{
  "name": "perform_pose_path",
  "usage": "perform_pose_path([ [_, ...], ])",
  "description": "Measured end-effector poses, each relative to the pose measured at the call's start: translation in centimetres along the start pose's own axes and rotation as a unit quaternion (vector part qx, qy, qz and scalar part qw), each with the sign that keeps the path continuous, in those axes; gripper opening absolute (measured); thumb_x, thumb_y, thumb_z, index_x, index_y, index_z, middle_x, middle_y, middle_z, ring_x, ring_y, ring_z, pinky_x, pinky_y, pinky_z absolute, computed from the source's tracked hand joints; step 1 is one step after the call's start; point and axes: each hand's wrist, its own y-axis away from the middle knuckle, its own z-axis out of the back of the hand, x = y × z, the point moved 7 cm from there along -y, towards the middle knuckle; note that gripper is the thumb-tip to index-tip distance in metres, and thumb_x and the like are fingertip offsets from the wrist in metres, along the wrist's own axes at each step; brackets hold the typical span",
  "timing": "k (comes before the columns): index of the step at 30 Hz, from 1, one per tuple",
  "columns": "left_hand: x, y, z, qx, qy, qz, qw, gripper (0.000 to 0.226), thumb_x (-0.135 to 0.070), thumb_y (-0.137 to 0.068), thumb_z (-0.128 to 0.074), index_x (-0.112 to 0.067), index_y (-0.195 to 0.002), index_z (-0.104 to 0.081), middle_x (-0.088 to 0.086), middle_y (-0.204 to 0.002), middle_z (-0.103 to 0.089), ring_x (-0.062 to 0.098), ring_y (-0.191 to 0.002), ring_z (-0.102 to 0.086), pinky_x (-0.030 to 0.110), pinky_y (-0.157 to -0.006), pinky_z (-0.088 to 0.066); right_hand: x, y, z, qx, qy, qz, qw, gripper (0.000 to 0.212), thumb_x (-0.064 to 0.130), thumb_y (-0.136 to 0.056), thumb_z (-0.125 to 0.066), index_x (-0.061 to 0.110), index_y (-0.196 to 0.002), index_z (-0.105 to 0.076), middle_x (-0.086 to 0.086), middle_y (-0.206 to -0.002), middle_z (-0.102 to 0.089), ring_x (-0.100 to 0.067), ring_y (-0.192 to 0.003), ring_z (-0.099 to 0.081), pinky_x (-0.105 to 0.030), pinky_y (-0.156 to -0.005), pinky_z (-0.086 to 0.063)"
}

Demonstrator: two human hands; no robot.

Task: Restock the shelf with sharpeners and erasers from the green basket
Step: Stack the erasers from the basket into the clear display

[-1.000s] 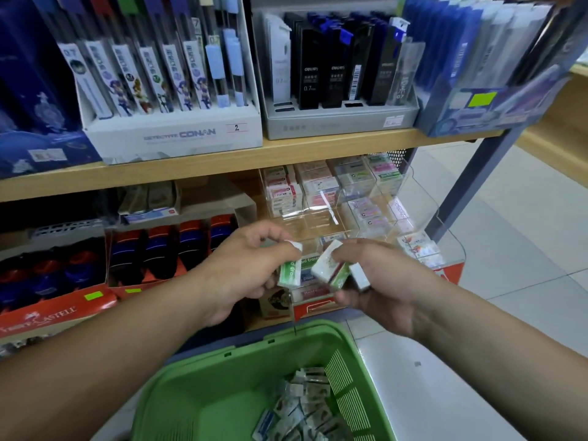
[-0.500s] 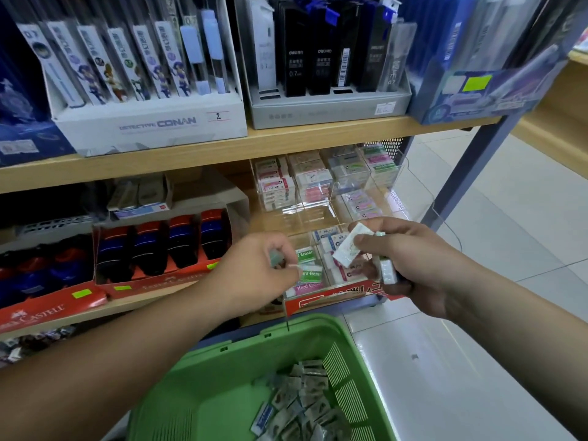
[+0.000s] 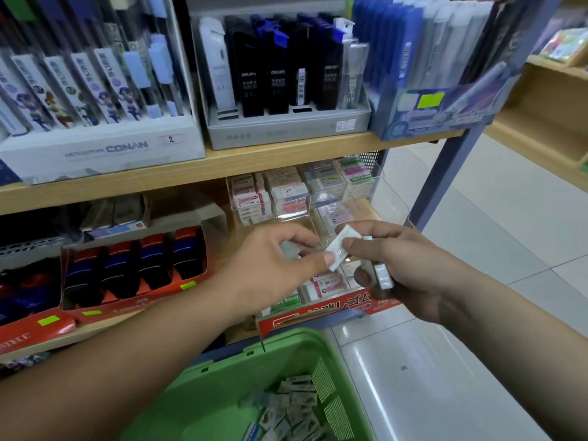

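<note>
My left hand (image 3: 280,262) and my right hand (image 3: 401,265) meet in front of the lower shelf. Both pinch a white wrapped eraser (image 3: 338,253), my left thumb at its lower end and my right fingers at its upper end. A second eraser (image 3: 383,276) sits gripped in my right palm. Something small and grey shows blurred under my left fingers. Behind the hands stands a clear eraser display (image 3: 321,189) with stacked erasers, and below it a red-fronted eraser tray (image 3: 334,308). The green basket (image 3: 219,374) is below, holding several small packets (image 3: 292,405).
The upper wooden shelf (image 3: 254,163) carries a white Conan pen box (image 3: 105,151), a grey lead-refill stand (image 3: 286,132) and a blue pen box (image 3: 439,103). Red Faber-Castell boxes (image 3: 133,275) fill the lower shelf's left. A blue post (image 3: 445,173) and tiled floor are to the right.
My left hand has left the tray and come right to pinch the white eraser held by my right hand. My right hand has stayed about where it was.
</note>
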Motion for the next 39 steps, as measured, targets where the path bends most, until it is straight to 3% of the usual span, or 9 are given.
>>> perform_pose_path([
  [4, -0.7, -1.3, -2.1, -0.003, 0.083, 0.041, 0.996, 0.011, -0.014, -0.087, -0.082, -0.019, -0.096, -0.078, -0.007, -0.079, -0.076, 0.006, -0.067, -0.07, 0.014, -0.06, -0.052, 0.5, 0.4, 1.3, 0.004, -0.046, 0.017, 0.999, 0.016, 0.011, -0.098, -0.07, 0.015, -0.112, -0.076, -0.007, -0.089, -0.079, -0.02, -0.064, -0.074, -0.044, -0.066, -0.065],
  [8, -0.7, -3.0, -2.2, 0.01, 0.006, 0.064, 0.998, 0.016, -0.025, -0.092, -0.078, -0.035, -0.104, -0.076, -0.01, -0.098, -0.076, 0.025, -0.083, -0.075, 0.043, -0.081, -0.064, 0.6, 0.1, 5.8, -0.131, -0.035, 0.064, 0.989, 0.009, 0.017, -0.097, -0.074, 0.017, -0.105, -0.077, -0.006, -0.088, -0.079, -0.021, -0.058, -0.074, -0.032, -0.052, -0.057],
  [16, -2.2, -4.4, -5.3, 0.064, 0.062, 0.104, 0.991, 0.015, -0.023, -0.087, -0.082, -0.018, -0.099, -0.074, -0.014, -0.053, -0.057, 0.004, -0.041, -0.04, 0.019, -0.04, -0.033, -1.2, -0.2, 5.2, -0.008, -0.022, 0.042, 0.999, 0.017, 0.024, -0.096, -0.073, 0.007, -0.101, -0.076, -0.012, -0.092, -0.079, -0.032, -0.085, -0.079, -0.053, -0.075, -0.064],
  [21, -4.2, -5.2, -4.5, 0.033, -0.097, 0.008, 0.995, 0.018, -0.032, -0.092, -0.076, -0.038, -0.109, -0.076, -0.024, -0.112, -0.069, -0.007, -0.085, -0.068, 0.02, -0.072, -0.057, -1.1, -0.1, 5.8, -0.002, 0.056, 0.062, 0.997, 0.019, 0.03, -0.101, -0.066, 0.012, -0.099, -0.074, -0.008, -0.087, -0.079, -0.028, -0.078, -0.079, -0.049, -0.067, -0.064],
  [24, -5.3, -5.1, -5.0, 0.109, -0.161, -0.057, 0.979, 0.043, -0.026, -0.097, -0.071, -0.056, -0.126, -0.063, -0.031, -0.132, -0.059, 0.011, -0.101, -0.073, 0.045, -0.085, -0.063, -1.4, -0.2, 5.9, 0.018, 0.095, 0.067, 0.993, 0.019, 0.033, -0.101, -0.067, 0.016, -0.099, -0.075, -0.01, -0.092, -0.08, -0.038, -0.087, -0.078, -0.069, -0.088, -0.054],
  [26, -5.6, -4.9, -5.3, 0.149, -0.206, -0.082, 0.964, 0.047, -0.025, -0.097, -0.071, -0.058, -0.129, -0.061, -0.029, -0.142, -0.055, 0.003, -0.115, -0.066, 0.04, -0.098, -0.059, -1.3, -0.3, 6.2, 0.021, 0.103, 0.066, 0.992, 0.018, 0.035, -0.1, -0.069, 0.018, -0.098, -0.076, -0.009, -0.093, -0.08, -0.038, -0.089, -0.078, -0.073, -0.091, -0.052],
  [31, -6.4, -5.3, -4.6, 0.168, -0.24, -0.09, 0.952, 0.035, -0.031, -0.087, -0.081, -0.047, -0.114, -0.067, -0.023, -0.112, -0.067, -0.003, -0.107, -0.064, 0.023, -0.092, -0.054, -1.3, 0.0, 6.6, 0.01, 0.101, 0.046, 0.994, 0.019, 0.034, -0.1, -0.069, 0.017, -0.101, -0.076, -0.008, -0.093, -0.081, -0.031, -0.085, -0.079, -0.064, -0.089, -0.056],
  [35, -6.9, -5.3, -4.6, 0.139, -0.231, -0.097, 0.958, 0.03, -0.025, -0.082, -0.086, -0.04, -0.099, -0.066, -0.027, -0.1, -0.066, -0.01, -0.092, -0.063, 0.006, -0.073, -0.047, -1.1, 0.2, 7.2, -0.008, 0.038, 0.03, 0.999, 0.021, 0.034, -0.101, -0.067, 0.015, -0.103, -0.075, -0.007, -0.091, -0.081, -0.026, -0.078, -0.079, -0.03, -0.052, -0.058],
  [39, -6.6, -5.2, -4.4, 0.11, -0.193, -0.08, 0.972, 0.03, -0.022, -0.081, -0.086, -0.039, -0.095, -0.067, -0.029, -0.1, -0.068, -0.009, -0.088, -0.066, 0.007, -0.068, -0.049, -1.2, 0.4, 7.2, 0.003, -0.027, 0.013, 1.0, 0.023, 0.031, -0.102, -0.064, 0.011, -0.106, -0.076, -0.008, -0.093, -0.081, -0.023, -0.074, -0.079, -0.03, -0.055, -0.061],
])
